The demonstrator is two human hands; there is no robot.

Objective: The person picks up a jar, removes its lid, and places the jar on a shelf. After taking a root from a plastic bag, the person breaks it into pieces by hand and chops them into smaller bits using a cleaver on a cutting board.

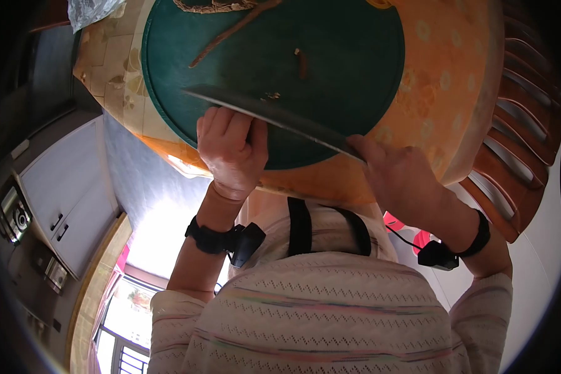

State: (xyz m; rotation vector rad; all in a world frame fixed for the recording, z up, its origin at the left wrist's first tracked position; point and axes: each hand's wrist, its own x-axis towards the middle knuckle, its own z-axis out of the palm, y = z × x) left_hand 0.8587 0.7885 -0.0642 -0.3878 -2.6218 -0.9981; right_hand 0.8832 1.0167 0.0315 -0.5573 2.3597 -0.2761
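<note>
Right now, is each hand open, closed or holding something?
Left hand: curled; whether it holds anything cannot be told.
Right hand: closed, holding a long, grey metal knife.

1. Knife (287,121): dark, long-bladed, held slantwise over the near part of the green board (361,81); its handle end is covered.
2. Long stick (229,31): brown, thin, slightly bent, lying diagonally on the board's far left.
3. Rough brown strip (215,7): flaky, beside the stick, partly out of view.
4. Short brown piece (303,64): right of centre.
5. Pale crumbs (272,96): just beyond the blade.
</note>
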